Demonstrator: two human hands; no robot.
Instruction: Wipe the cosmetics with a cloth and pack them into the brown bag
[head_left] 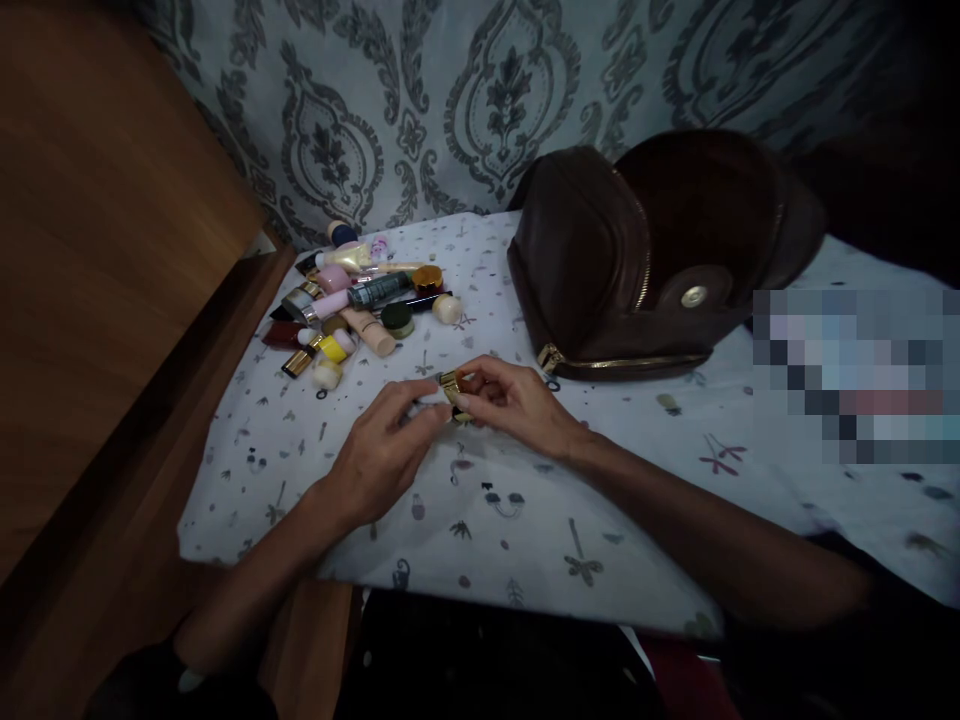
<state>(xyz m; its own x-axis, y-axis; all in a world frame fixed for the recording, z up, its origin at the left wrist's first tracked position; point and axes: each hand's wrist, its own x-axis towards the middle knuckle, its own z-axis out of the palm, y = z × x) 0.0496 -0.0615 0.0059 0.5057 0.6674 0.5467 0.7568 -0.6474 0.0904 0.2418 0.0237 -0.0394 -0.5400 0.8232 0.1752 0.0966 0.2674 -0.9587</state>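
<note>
My left hand and my right hand meet above the patterned white cloth, in the middle of the head view. Between their fingertips is a small shiny gold cosmetic container, pinched from both sides. Fingers cover much of it, so its exact kind cannot be made out. Beyond my left hand lies a loose pile of cosmetics, among them a beige tube, a dark-lidded jar, a yellow-banded bottle and a round cream-coloured piece.
A large brown leather bag with gold zips stands behind my right hand. The white cloth ends at a front edge close to my body. Wooden furniture borders the left side, and a patterned curtain hangs behind. A blurred-out patch covers the far right.
</note>
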